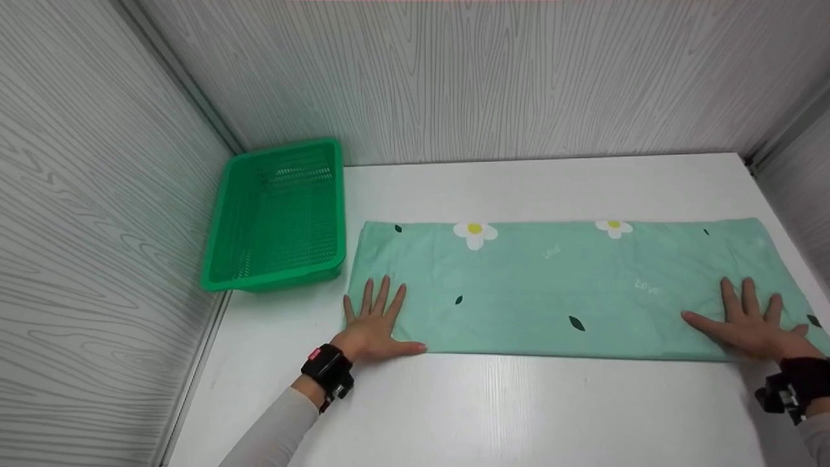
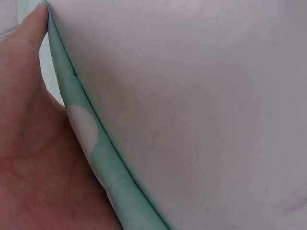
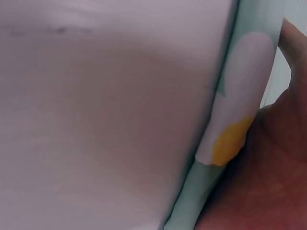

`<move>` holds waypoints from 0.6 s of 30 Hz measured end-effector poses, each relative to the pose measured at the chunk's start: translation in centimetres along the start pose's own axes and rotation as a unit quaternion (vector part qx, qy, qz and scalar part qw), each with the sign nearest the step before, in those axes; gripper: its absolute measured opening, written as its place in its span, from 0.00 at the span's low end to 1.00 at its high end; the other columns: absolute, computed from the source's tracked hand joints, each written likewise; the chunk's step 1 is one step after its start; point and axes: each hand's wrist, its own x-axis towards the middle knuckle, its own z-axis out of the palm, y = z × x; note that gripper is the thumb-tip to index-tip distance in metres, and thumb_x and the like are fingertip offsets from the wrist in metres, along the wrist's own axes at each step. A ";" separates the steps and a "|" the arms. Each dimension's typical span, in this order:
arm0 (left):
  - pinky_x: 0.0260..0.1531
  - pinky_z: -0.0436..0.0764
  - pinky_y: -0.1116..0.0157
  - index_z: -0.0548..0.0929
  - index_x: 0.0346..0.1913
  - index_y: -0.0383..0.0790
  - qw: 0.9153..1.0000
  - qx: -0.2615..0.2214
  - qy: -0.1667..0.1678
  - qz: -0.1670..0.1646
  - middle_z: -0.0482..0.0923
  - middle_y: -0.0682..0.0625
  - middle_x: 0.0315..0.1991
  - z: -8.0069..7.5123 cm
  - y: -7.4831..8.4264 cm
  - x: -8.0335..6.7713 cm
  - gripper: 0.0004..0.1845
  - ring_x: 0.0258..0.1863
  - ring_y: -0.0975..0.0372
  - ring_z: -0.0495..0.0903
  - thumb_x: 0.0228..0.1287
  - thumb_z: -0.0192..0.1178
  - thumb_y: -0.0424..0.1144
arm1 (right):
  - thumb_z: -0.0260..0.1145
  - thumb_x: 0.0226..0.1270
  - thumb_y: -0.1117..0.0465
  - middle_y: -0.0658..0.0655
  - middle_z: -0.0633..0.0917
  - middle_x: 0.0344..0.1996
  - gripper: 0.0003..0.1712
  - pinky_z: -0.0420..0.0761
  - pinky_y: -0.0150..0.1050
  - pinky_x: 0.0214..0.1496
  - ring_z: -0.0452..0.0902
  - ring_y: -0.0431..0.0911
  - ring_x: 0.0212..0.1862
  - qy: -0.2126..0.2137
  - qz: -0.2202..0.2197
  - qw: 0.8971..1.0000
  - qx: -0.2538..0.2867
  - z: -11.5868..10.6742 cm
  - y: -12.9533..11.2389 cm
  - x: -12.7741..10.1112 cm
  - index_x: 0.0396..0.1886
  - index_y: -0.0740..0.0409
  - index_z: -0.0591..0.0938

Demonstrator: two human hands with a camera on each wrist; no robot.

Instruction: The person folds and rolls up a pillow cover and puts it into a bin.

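A mint-green cloth (image 1: 519,292) printed with white daisies, dark leaves and small lettering lies folded into a long flat strip across the white table. My left hand (image 1: 373,329) rests with spread, straight fingers on its left end, the thumb along the near edge. At the right end my right hand (image 1: 752,327) presses down, fingers likewise spread and straight. In the left wrist view the folded edge of the cloth (image 2: 91,139) runs beside the palm. The right wrist view shows the cloth's edge (image 3: 225,124) with part of a daisy next to the other palm.
A green plastic basket (image 1: 285,214) with perforated sides stands at the back left of the table, just beyond the cloth's left end. Wood-grain panels (image 1: 454,78) wall the table (image 1: 506,408) at the back and on both sides.
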 end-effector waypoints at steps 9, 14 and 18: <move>0.60 0.34 0.29 0.36 0.76 0.55 1.000 -0.007 -0.008 -0.016 0.25 0.45 0.76 0.0 0.1 -2.4 0.64 0.73 0.43 0.24 0.40 0.44 0.86 | 0.53 0.56 0.23 0.73 0.16 0.64 0.70 0.20 0.82 0.38 0.05 0.79 0.57 -0.006 -0.021 1.000 0.001 0.2 0.3 0.8 0.70 0.57 0.20; 0.60 0.34 0.30 0.40 0.77 0.49 1.000 0.000 -0.019 -0.009 0.29 0.42 0.76 -1.9 1.4 -1.7 0.65 0.73 0.42 0.27 0.41 0.47 0.84 | 0.51 0.52 0.19 0.78 0.18 0.64 0.74 0.22 0.83 0.40 0.10 0.82 0.58 0.006 -0.014 1.000 -0.027 -1.3 -1.0 1.8 0.70 0.63 0.22; 0.63 0.32 0.33 0.38 0.77 0.50 0.998 -0.015 0.028 0.055 0.27 0.44 0.77 -3.6 2.8 2.2 0.64 0.73 0.45 0.25 0.44 0.52 0.81 | 0.52 0.54 0.21 0.80 0.19 0.63 0.73 0.26 0.84 0.42 0.13 0.83 0.59 0.032 -0.013 0.999 0.002 -2.9 -3.9 1.8 0.70 0.68 0.23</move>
